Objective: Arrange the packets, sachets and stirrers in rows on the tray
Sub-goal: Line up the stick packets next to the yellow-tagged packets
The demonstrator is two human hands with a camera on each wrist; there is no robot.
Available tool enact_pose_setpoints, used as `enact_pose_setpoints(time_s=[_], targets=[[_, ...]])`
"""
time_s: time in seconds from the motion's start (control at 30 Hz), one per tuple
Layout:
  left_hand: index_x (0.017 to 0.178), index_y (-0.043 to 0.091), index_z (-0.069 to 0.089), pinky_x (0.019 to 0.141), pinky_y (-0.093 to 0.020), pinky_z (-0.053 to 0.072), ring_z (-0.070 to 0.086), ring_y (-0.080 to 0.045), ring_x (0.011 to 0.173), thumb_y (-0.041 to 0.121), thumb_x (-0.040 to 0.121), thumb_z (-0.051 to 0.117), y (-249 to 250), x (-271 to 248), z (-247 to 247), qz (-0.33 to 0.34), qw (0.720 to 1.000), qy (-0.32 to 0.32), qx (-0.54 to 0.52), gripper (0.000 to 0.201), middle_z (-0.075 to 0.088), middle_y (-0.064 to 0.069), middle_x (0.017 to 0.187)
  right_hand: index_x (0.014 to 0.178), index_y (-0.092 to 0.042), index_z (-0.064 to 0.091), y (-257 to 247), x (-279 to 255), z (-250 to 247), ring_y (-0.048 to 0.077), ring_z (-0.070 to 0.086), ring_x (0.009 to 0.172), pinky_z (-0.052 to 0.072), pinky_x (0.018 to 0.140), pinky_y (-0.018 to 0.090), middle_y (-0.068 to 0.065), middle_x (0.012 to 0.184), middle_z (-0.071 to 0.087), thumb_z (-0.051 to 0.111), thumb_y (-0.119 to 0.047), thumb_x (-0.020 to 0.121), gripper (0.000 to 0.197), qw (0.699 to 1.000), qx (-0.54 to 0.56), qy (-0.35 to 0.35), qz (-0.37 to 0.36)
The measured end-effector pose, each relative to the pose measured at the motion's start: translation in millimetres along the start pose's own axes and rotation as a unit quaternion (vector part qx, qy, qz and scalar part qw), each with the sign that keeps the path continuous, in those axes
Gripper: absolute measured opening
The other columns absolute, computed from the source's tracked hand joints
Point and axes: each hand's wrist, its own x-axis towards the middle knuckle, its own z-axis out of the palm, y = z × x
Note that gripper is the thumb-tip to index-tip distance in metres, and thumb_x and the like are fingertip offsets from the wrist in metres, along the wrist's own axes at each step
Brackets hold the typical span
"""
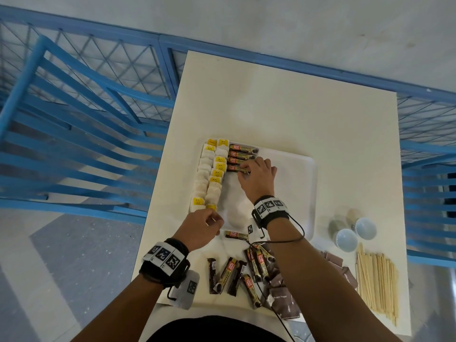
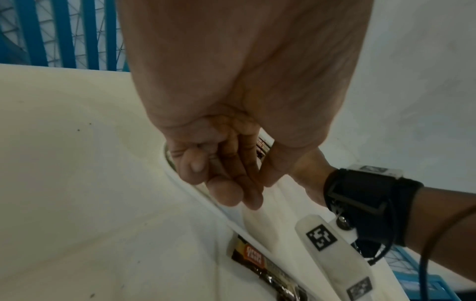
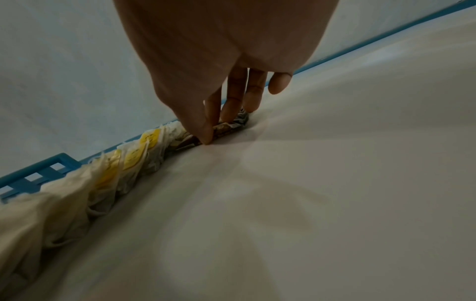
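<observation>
A white tray (image 1: 303,193) lies mid-table. Tea bags (image 1: 212,183) with yellow tags fill two columns along its left side. Beside them coffee sachets (image 1: 240,151) lie stacked in a row. My right hand (image 1: 244,172) pinches the nearest sachet (image 1: 233,168) of that row between thumb and fingers, low on the tray floor (image 3: 283,183); the wrist view shows the sachet (image 3: 226,127) under my right hand (image 3: 213,132), next to the tea bags (image 3: 134,158). My left hand (image 1: 217,222) curls on the tray's near-left rim (image 2: 195,195), its fingers (image 2: 224,193) outside and thumb inside.
One sachet (image 1: 235,235) lies at the tray's near edge. Loose sachets (image 1: 229,275) and brown packets (image 1: 283,299) sit near me. Wooden stirrers (image 1: 377,282) and two small cups (image 1: 346,239) are at the right. Blue chairs (image 1: 61,119) flank the table (image 1: 296,107).
</observation>
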Motion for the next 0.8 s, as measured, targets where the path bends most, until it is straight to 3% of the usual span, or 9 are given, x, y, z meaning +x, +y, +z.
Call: enact_pose_setpoints(time_s=[0.27, 0.47, 0.53, 0.63, 0.8], targets=[[0.102, 0.02, 0.069, 0.062, -0.015, 0.044, 0.062, 0.008, 0.061, 0.028, 0.1, 0.062, -14, -13, 5, -0.004, 1.0, -0.01, 0.021, 0.011, 0.075, 0.005, 0.087, 0.108, -0.022, 0.067, -2, -6, -3, 0.024, 0.05, 0.101, 0.035, 0.089, 0.041, -0.002, 0.105, 0.062, 0.071, -0.032, 0.083, 0.027, 1.0, 0.002, 0.01, -0.005], [0.1, 0.021, 0.069, 0.063, -0.01, 0.044, 0.068, -0.009, 0.08, 0.031, 0.096, 0.067, -27, -26, 7, 0.008, 0.998, -0.006, 0.06, 0.011, 0.073, 0.006, 0.087, 0.103, -0.024, 0.067, -3, -44, -17, 0.017, 0.049, 0.092, 0.033, 0.083, 0.033, -0.009, 0.09, 0.056, 0.068, -0.027, 0.086, 0.017, 0.997, 0.053, 0.051, -0.04], [0.099, 0.021, 0.069, 0.068, -0.015, 0.047, 0.065, -0.011, 0.083, 0.035, 0.094, 0.071, -32, -31, 10, 0.013, 0.997, -0.012, 0.077, 0.014, 0.069, 0.007, 0.091, 0.1, -0.026, 0.067, -3, -64, -22, 0.013, 0.05, 0.089, 0.036, 0.083, 0.032, -0.011, 0.088, 0.056, 0.067, -0.023, 0.087, 0.014, 0.995, 0.078, 0.043, -0.048], [0.1, 0.023, 0.065, 0.08, -0.032, 0.054, 0.064, -0.013, 0.085, 0.047, 0.089, 0.075, -41, -39, 20, 0.012, 0.992, -0.021, 0.122, 0.028, 0.067, 0.007, 0.092, 0.097, -0.026, 0.068, -2, -102, -28, 0.006, 0.049, 0.082, 0.04, 0.083, 0.028, -0.015, 0.085, 0.058, 0.066, -0.018, 0.089, 0.012, 0.992, 0.116, 0.01, -0.05], [0.121, 0.019, 0.051, 0.081, -0.036, 0.05, 0.06, -0.023, 0.1, 0.059, 0.081, 0.068, -52, -65, 48, 0.022, 0.983, 0.023, 0.179, 0.059, 0.05, 0.002, 0.114, 0.096, -0.024, 0.07, 7, -176, -35, 0.0, 0.058, 0.076, 0.051, 0.074, 0.019, -0.015, 0.09, 0.064, 0.066, -0.016, 0.091, 0.01, 0.986, 0.155, -0.066, 0.002]])
